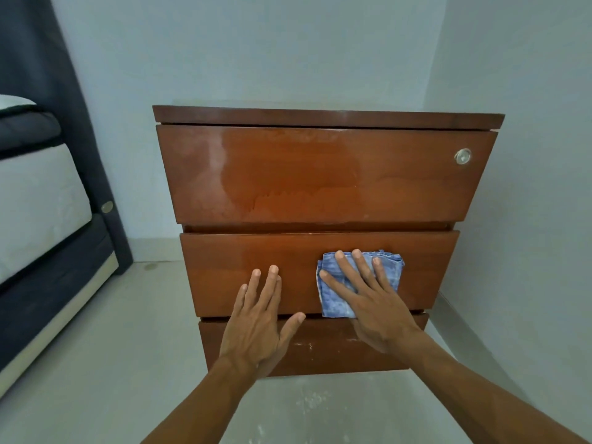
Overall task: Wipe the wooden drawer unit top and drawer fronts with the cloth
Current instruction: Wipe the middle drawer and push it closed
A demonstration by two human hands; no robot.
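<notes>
Head view: wooden drawer unit (326, 174) sits centre frame against a pale wall (256, 43), three drawer fronts stacked. Only the front edge of the top (326, 118) shows, at 12 o'clock of the unit.

Cloth (389, 267), blue and folded denim-like, lies flat on the middle drawer front (224, 261), toward its 3 o'clock end. Its lower edge reaches the gap above the bottom drawer front (320, 350).

Right hand (374, 306) presses flat on the cloth. Its fingers (349, 270) are straight and spread apart, tips pointing to 11 o'clock, not curled round the fabric.

Left hand (256, 325) lies flat on the bare wood of the same middle front, at 9 o'clock of the cloth and apart from it. Its fingers (266, 283) are straight and close together, thumb out toward 2 o'clock, holding nothing.

Top drawer front (400, 193) has a lighter streaky patch from its centre out to 9 o'clock, maybe damp, maybe glare. Round metal lock (463, 156) sits at its 2 o'clock corner. Bottom front carries whitish specks near the right wrist.

Bed (35, 187) with a dark frame sits at 9 o'clock of the frame, dark curtain (48, 59) at 10 o'clock. Pale floor (96, 363) has light smudges at 6 o'clock.
</notes>
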